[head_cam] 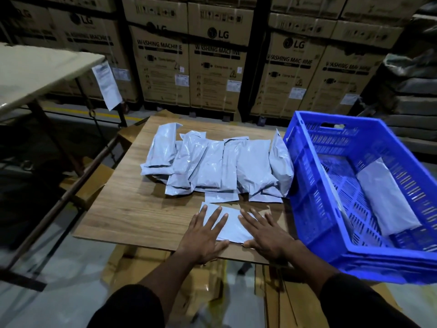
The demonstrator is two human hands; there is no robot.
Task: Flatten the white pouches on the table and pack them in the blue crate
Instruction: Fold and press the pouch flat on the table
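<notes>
Left hand [203,235]: flat, fingers straight, pressed on white pouch [233,224].
Right hand [266,233]: flat on it too.
Blue crate [307,185]: one packed pouch [387,197] inside.

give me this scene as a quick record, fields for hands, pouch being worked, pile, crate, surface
left hand: left hand flat, fingers spread, pressing the near pouch
right hand: right hand flat, pressing the same pouch
pouch being worked: flat white plastic pouch at the table's near edge
pile: overlapping heap of white plastic pouches behind it, one leaning against the crate
crate: blue slotted plastic crate at right, tilted, a white pouch inside
surface: wood-grain table top
</notes>
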